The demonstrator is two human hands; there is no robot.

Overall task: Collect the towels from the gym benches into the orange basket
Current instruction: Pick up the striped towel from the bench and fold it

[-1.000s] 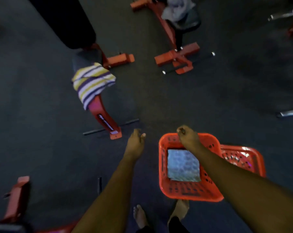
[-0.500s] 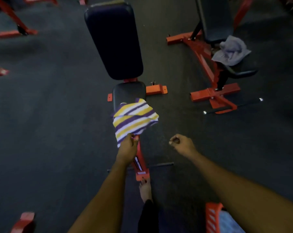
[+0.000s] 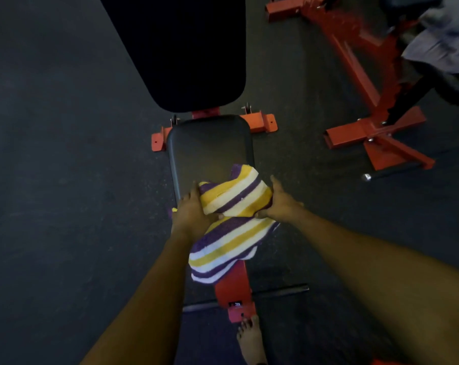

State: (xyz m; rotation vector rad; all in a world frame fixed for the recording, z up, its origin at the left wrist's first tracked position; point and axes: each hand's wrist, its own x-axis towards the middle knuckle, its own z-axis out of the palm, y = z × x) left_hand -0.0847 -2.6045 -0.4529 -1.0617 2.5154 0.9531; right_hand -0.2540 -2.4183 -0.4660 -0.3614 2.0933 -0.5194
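A yellow, white and purple striped towel (image 3: 231, 222) lies bunched on the front of the black seat of the near gym bench (image 3: 209, 143) and hangs over its red frame. My left hand (image 3: 190, 213) grips the towel's left side and my right hand (image 3: 278, 204) grips its right side. A grey towel (image 3: 444, 46) is draped on the second bench at the top right. Only a sliver of the orange basket (image 3: 383, 362) shows at the bottom edge.
The near bench's tall black backrest (image 3: 180, 48) rises ahead. The second bench's red frame (image 3: 368, 119) spreads over the dark floor to the right. A black bar (image 3: 275, 292) crosses the floor under the near bench's foot. My bare foot (image 3: 250, 338) stands beside it.
I have moved closer to the near bench. My right hand has come onto the striped towel, so both hands now hold it and it is bunched together. The basket has dropped almost out of view.
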